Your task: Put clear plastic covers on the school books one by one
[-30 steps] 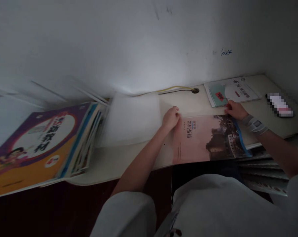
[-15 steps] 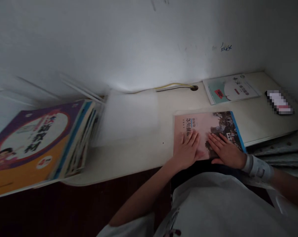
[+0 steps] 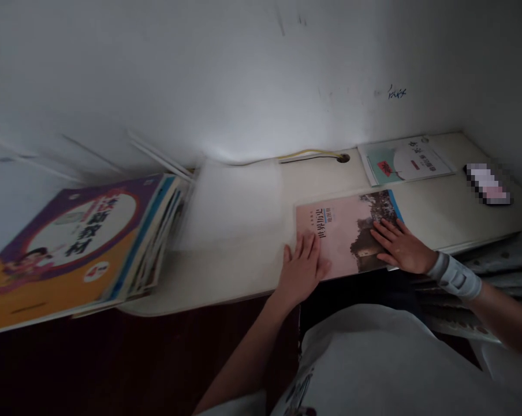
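pink book [image 3: 341, 242] at desk edge [image 3: 230, 294], hands [image 3: 301, 267] [image 3: 407, 252] atop, phone [image 3: 488, 184] apart

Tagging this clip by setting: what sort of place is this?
Probably a study corner, home or dormitory unclear: a pale desk against a wall, a pile of books and a pink-covered book on it.
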`<state>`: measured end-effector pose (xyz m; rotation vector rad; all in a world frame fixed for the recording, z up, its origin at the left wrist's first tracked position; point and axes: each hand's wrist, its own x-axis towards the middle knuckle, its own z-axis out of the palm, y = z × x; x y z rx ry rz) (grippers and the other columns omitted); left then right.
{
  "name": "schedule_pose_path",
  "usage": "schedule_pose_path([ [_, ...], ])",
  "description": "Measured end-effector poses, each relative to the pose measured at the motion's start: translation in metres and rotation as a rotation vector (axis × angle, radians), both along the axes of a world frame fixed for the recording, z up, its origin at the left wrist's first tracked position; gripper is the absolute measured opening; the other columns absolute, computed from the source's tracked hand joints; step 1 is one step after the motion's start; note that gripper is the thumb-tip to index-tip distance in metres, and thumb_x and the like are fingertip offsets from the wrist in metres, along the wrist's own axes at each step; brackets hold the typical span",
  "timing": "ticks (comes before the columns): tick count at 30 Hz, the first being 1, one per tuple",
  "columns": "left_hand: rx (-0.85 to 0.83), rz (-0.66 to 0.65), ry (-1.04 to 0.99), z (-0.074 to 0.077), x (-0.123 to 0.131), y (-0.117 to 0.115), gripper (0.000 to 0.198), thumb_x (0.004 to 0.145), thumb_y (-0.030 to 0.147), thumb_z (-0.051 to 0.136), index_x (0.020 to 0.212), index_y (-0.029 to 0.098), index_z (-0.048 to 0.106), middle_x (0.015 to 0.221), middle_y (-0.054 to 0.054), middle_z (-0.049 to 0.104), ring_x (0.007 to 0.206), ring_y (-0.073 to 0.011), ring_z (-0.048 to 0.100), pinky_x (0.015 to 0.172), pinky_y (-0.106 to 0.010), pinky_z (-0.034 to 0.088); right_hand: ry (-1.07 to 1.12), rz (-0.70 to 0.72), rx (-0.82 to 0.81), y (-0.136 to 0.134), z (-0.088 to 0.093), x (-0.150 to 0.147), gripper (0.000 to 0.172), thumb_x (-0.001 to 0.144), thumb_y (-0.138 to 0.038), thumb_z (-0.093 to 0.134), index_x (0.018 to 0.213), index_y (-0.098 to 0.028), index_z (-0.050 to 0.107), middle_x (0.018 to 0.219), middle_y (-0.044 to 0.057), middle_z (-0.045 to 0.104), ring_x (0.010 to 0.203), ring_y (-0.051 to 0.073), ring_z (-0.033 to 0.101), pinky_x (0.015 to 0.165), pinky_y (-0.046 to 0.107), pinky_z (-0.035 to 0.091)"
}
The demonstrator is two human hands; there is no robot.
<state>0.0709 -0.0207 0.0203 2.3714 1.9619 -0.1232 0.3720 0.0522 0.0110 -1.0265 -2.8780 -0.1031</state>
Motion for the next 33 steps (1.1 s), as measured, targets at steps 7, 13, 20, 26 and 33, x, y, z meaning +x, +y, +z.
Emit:
schedule_pose_path([
  [7, 0.033, -0.301, -0.076, 0.01, 0.044, 0.013, 0.065, 0.094, 0.053, 0.028, 0.146, 0.014, 0.031, 0.153, -0.014, 0.027, 0.143, -0.0314, 0.018, 0.111, -0.061, 0.019, 0.091, 0.049, 0.012, -0.013, 0.016, -0.049, 0.054, 0.094, -0.041, 0.041, 0.137, -0.008, 0.045, 0.144, 0.02, 0.042, 0.135, 0.03, 0.037, 0.109, 0.051, 0.029],
  [13, 0.027, -0.287, -0.11, -0.004, 0.025, 0.013, 0.071, 0.092, 0.057, 0.031, 0.147, 0.011, 0.027, 0.153, -0.014, 0.027, 0.144, -0.0309, 0.016, 0.114, -0.057, 0.015, 0.096, 0.03, -0.03, -0.011, 0.0, -0.032, 0.059, 0.096, -0.043, 0.037, 0.143, -0.009, 0.037, 0.147, 0.018, 0.039, 0.137, 0.029, 0.033, 0.11, 0.052, 0.026],
  [20, 0.041, -0.091, -0.2, -0.014, -0.025, 0.008, 0.074, 0.089, 0.053, 0.041, 0.147, 0.01, 0.025, 0.153, -0.018, 0.026, 0.143, -0.0319, 0.016, 0.114, -0.055, 0.017, 0.097, -0.095, 0.005, 0.003, -0.009, 0.028, 0.067, 0.093, -0.051, 0.038, 0.146, -0.009, 0.03, 0.15, 0.02, 0.033, 0.14, 0.03, 0.027, 0.109, 0.051, 0.027],
  [26, 0.08, 0.258, -0.947, -0.011, -0.034, 0.049, 0.061, 0.086, 0.042, 0.048, 0.14, 0.014, 0.037, 0.144, -0.019, 0.043, 0.133, -0.0281, 0.04, 0.105, -0.045, 0.038, 0.245, -0.266, -0.015, 0.055, -0.019, 0.029, 0.074, 0.092, -0.056, 0.035, 0.142, -0.002, 0.031, 0.138, 0.027, 0.045, 0.131, 0.035, 0.041, 0.1, 0.053, 0.039],
  [33, -0.078, 0.682, -1.69, 0.023, -0.049, 0.094, 0.029, 0.054, 0.029, 0.078, 0.072, 0.016, 0.06, 0.071, -0.005, 0.065, 0.074, -0.0193, 0.066, 0.069, -0.03, 0.051, 0.218, -0.208, 0.008, 0.071, -0.02, 0.027, 0.065, 0.09, -0.052, 0.041, 0.137, -0.008, 0.04, 0.135, 0.024, 0.048, 0.127, 0.035, 0.045, 0.098, 0.053, 0.041],
])
